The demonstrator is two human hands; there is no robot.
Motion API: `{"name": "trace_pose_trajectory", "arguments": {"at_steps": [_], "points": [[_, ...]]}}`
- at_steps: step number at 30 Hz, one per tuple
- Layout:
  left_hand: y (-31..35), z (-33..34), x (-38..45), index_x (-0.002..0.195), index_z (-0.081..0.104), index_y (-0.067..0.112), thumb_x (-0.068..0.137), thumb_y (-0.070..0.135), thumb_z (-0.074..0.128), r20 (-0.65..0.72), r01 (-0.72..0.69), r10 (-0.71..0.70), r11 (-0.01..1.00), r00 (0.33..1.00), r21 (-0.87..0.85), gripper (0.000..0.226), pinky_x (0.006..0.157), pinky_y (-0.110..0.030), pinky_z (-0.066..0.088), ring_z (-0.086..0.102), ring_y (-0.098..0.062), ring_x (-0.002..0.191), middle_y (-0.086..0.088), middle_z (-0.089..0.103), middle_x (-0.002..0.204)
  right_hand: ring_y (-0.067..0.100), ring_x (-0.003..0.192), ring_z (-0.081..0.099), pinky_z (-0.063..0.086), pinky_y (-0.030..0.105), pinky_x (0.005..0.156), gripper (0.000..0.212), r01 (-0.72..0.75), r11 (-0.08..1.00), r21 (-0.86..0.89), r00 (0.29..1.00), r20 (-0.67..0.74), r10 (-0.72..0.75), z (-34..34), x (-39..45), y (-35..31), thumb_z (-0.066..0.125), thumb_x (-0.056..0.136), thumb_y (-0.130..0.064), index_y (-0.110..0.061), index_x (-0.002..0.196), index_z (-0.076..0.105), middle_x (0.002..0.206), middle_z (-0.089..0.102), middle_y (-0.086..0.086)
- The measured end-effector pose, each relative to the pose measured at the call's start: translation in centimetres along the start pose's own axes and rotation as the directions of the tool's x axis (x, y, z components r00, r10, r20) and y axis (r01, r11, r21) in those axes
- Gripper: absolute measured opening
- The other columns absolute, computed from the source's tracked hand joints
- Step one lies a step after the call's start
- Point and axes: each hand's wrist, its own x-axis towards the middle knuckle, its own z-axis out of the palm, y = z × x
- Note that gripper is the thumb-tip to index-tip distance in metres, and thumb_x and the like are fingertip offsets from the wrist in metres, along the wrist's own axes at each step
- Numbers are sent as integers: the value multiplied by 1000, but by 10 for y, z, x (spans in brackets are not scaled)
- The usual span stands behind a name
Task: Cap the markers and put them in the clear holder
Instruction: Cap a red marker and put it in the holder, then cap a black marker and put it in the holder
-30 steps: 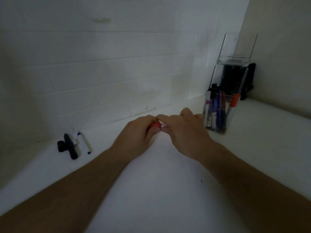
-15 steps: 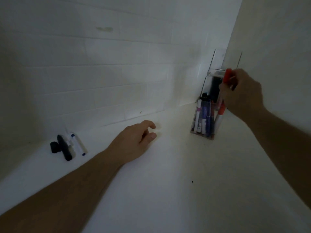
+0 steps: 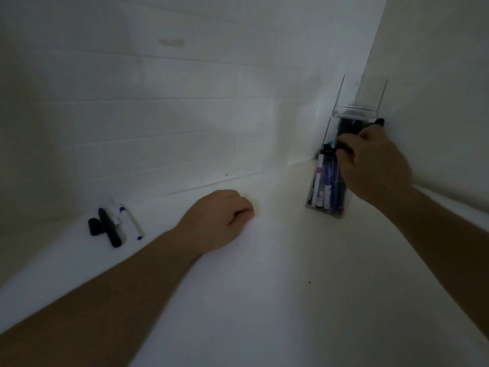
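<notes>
Far left on my view of the white counter [image 3: 264, 300], a black marker [image 3: 109, 227] lies beside a white marker with a blue cap [image 3: 131, 221], and a loose black cap [image 3: 94, 226] sits just to the left of them, all near the tiled wall [image 3: 158, 115]. My left hand [image 3: 219, 217] rests on the counter in the middle, fingers curled under loosely and gripping nothing. To the right, the clear holder [image 3: 330, 165] stands in the corner with several capped markers [image 3: 326, 184] upright inside, purple and white among them. My right hand [image 3: 375, 165] is raised against the holder's right side, fingers bent towards its top; I cannot tell whether they pinch anything, since the hand is blurred and hides what is behind it.
</notes>
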Motion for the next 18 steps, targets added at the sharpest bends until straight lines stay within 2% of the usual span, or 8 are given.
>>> {"name": "trace_pose_trajectory", "arguments": {"at_steps": [1,3,5,7,10,14,16,18], "points": [[2,-5,2,99,69,27,97,41,47,4,-13,13,1000,1000,26,27,76,-33,49,59,-16,82,5,64,86,29,89,57,54,39,75,29,41,999,13,994,-101,-40,0,-4,-13,50,101,-28,-18,124,65,113,55,12],[4,-22,8,99,70,28,98,40,47,27,-24,23,998,999,51,26,75,-33,49,60,-15,79,6,67,85,29,93,57,52,38,78,26,138,985,99,980,-155,-122,1,-13,-49,56,95,-20,-18,117,69,109,56,10],[-1,-45,10,95,71,26,97,40,49,51,1,-4,998,999,57,26,72,-32,49,60,-13,77,7,69,84,24,94,57,49,34,82,23,174,954,242,984,-69,-162,10,-21,-90,59,91,-18,-19,111,72,106,58,6],[-12,-67,6,90,70,25,93,42,48,52,55,-60,994,997,96,28,69,-32,49,61,-14,73,7,69,80,25,93,60,52,37,85,23,196,901,386,976,11,-217,27,-30,-131,58,87,-18,-19,105,73,103,62,5],[-43,-91,-18,85,70,24,90,41,52,-28,232,-231,963,973,138,26,69,-33,51,62,-13,70,8,68,75,26,86,63,54,40,82,25,240,801,548,943,64,-326,50,-44,-184,57,82,-19,-16,101,74,97,67,6],[-79,-110,-60,89,73,27,93,36,59,-205,495,-483,869,851,10,17,69,-25,48,63,-5,73,12,70,79,11,86,51,48,30,89,30,234,696,679,833,230,-504,64,-60,-244,59,94,-27,-26,123,68,116,57,1],[-91,-117,-74,87,73,28,92,38,60,-276,579,-579,810,767,-89,17,66,-25,48,64,-5,70,12,70,75,16,94,55,48,33,92,36,256,635,729,767,247,-592,68,-63,-269,56,98,-31,-27,133,63,120,54,3],[-99,-123,-84,83,72,29,90,39,61,-276,645,-645,757,713,-102,16,64,-26,49,65,-7,67,11,69,71,26,104,56,46,37,96,38,271,633,725,710,293,-640,72,-60,-286,49,102,-33,-29,139,57,126,52,6]]}}
